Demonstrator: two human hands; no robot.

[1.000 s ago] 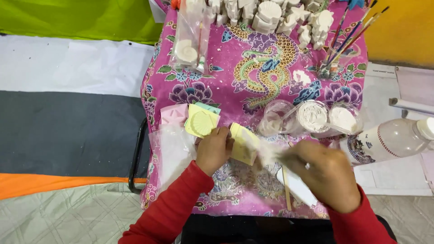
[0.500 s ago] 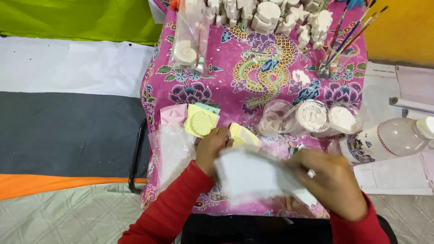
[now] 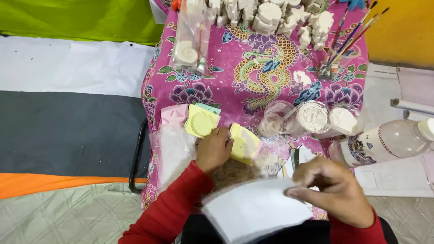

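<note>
Right hand (image 3: 332,192), now lower, pinches a white sheet (image 3: 255,210); at 10 o'clock, left hand (image 3: 214,149) grips the yellow mould (image 3: 244,143).

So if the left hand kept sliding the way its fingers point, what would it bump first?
Probably the pale yellow square mould; the left hand already touches its edge, fingers aimed up and right.

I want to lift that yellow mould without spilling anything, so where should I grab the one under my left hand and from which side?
Probably by its two long side edges, coming from above. The yellow mould lies flat and tilted on the pink cloth; the left hand already rests on its left edge, while the right hand holds a white sheet. Its right edge is free, towards the plastic cups.
</note>
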